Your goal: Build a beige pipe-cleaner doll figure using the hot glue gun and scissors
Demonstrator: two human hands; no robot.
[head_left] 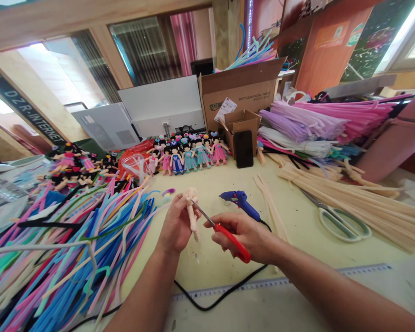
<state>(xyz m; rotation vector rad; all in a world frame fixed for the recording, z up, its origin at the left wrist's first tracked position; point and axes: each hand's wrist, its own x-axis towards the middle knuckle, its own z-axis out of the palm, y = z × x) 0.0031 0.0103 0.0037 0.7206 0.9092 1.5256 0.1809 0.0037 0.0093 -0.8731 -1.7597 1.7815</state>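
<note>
The left hand [174,226] is closed around a small cream pipe-cleaner figure [192,213], holding it upright above the tabletop [297,221]. The right hand [249,235] is wrapped around the red handles of a pair of scissors [221,228], whose blades are barely parted, their tips touching the figure's upper side. To my eye this is a trimming cut, and it wants the figure pinched firmly just below the blades, fingers clear, with only the tips nibbling so the fuzz stays even. A blue glue gun [240,200] lies just beyond the hands, its black cord [214,297] trailing toward the person. Coloured pipe cleaners [65,249] are heaped at the left, and 1 larger pair of pale scissors [342,221] lies at the right.
</note>
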